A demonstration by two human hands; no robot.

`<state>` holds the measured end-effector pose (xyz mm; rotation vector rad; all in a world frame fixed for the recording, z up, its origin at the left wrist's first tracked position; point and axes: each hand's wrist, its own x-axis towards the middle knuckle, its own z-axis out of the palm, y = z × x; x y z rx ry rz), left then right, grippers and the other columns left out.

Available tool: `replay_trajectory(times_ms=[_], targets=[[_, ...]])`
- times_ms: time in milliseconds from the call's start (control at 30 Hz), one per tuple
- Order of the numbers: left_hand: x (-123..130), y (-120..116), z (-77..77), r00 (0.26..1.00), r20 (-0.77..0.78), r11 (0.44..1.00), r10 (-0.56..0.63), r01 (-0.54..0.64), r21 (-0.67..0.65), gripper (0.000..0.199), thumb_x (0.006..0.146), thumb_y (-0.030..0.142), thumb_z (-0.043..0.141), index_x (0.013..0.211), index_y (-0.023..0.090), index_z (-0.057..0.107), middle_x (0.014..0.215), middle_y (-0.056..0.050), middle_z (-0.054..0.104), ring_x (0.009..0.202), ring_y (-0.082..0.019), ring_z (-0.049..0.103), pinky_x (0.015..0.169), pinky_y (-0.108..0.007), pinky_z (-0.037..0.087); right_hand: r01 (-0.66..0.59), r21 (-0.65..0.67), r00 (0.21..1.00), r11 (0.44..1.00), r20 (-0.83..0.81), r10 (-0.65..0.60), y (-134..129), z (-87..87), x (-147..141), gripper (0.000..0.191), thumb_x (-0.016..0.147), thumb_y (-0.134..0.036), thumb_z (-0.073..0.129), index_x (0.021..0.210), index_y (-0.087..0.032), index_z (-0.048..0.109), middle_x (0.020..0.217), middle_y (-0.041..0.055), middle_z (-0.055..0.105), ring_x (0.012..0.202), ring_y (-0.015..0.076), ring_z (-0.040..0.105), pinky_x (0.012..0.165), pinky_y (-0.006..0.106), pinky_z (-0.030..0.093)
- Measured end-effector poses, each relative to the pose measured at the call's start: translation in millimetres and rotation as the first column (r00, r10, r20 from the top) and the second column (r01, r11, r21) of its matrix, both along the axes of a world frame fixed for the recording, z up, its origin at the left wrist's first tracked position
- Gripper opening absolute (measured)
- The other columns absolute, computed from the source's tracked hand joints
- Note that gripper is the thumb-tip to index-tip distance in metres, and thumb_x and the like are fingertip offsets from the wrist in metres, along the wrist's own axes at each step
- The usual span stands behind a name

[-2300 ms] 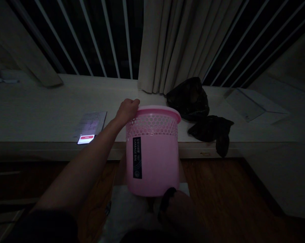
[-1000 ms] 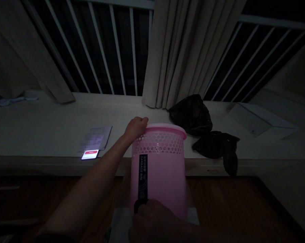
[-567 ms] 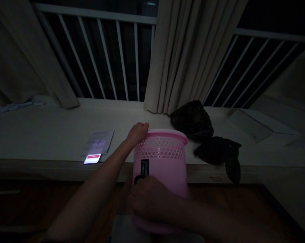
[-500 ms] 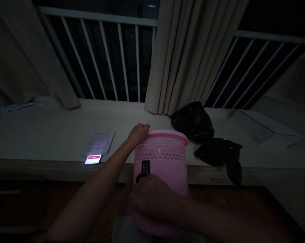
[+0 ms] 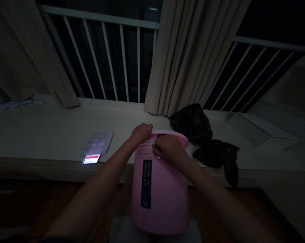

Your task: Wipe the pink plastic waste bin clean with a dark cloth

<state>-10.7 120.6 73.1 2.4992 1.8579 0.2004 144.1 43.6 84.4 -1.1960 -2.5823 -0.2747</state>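
A pink bin (image 5: 164, 195) with a holed upper band and a black label (image 5: 146, 184) stands upright in front of me. My left hand (image 5: 141, 133) is closed on the left side of its rim. At the front of the rim is my right hand (image 5: 169, 148), fingers closed, with a small piece of something black showing just above them; most of that piece is hidden. Behind the bin's right side lie a black plastic bag (image 5: 191, 123) and a second, knotted black bag (image 5: 218, 154).
A lit phone (image 5: 91, 159) and a paper sheet (image 5: 98, 141) lie on the white ledge (image 5: 53, 131) at the left. A pale box (image 5: 262, 131) sits at the right. Curtains (image 5: 176, 57) and white railings (image 5: 122, 50) stand behind.
My right hand has moved up from the bin's label to its rim, uncovering the label. The black piece is now at the rim. My left hand stays on the rim.
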Motion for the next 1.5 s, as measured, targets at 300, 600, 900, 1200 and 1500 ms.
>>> replay_trajectory(times_ms=[300,600,900,1200,1500], targets=[[-3.5,-0.6,-0.6,0.999,-0.038,1.0,-0.001,0.001,0.002,0.034,0.09,0.013,0.035,0.108,0.009,0.064,0.106,-0.02,0.066,0.096,-0.026,0.064,0.075,-0.031,0.045,-0.299,-0.134,0.947,0.945,0.08,0.311,-65.6,-27.5,-46.1,0.017,0.087,-0.017,0.06,0.071,-0.017,0.067,0.069,0.0048,0.07,0.06,0.017,0.059,0.054,0.029,0.037],[-3.0,-2.8,4.3,1.0,0.01,0.998,0.026,-0.026,-0.065,0.041,0.094,0.018,0.028,0.106,0.009,0.066,0.102,-0.02,0.066,0.09,-0.025,0.064,0.068,-0.03,0.043,-0.457,-0.053,0.889,0.888,-0.052,0.455,-157.5,-100.9,-13.0,0.028,0.086,-0.023,0.064,0.061,-0.021,0.051,0.053,-0.0014,0.053,0.051,0.0138,0.041,0.046,0.027,0.023],[0.8,-3.9,7.9,0.998,-0.065,0.999,0.015,-0.018,-0.047,0.037,0.093,0.016,0.031,0.111,0.011,0.063,0.108,-0.019,0.065,0.095,-0.024,0.064,0.072,-0.028,0.045,-0.111,0.122,0.919,0.986,-0.365,0.148,-108.6,-72.8,28.0,0.028,0.09,-0.021,0.048,0.062,-0.021,0.049,0.059,-0.0001,0.054,0.058,0.0143,0.045,0.055,0.029,0.029],[-1.7,-4.8,4.6,0.994,-0.107,1.0,-0.002,0.0,-0.012,0.039,0.09,0.014,0.032,0.114,0.006,0.062,0.108,-0.021,0.065,0.097,-0.027,0.063,0.074,-0.032,0.044,0.183,0.059,0.847,0.981,-0.516,-0.127,-31.5,-58.0,56.0,0.028,0.092,-0.021,0.044,0.064,-0.023,0.04,0.061,-0.0022,0.049,0.056,0.013,0.045,0.054,0.026,0.031],[-3.3,-3.6,3.1,0.99,-0.141,1.0,0.01,-0.01,0.005,0.036,0.092,0.016,0.034,0.116,0.009,0.059,0.112,-0.018,0.064,0.103,-0.026,0.061,0.079,-0.03,0.044,0.121,0.028,0.963,0.992,-0.246,-0.111,0.9,-6.4,-4.7,0.017,0.087,-0.02,0.058,0.07,-0.017,0.061,0.074,0.0048,0.065,0.07,0.0176,0.055,0.064,0.03,0.032]])
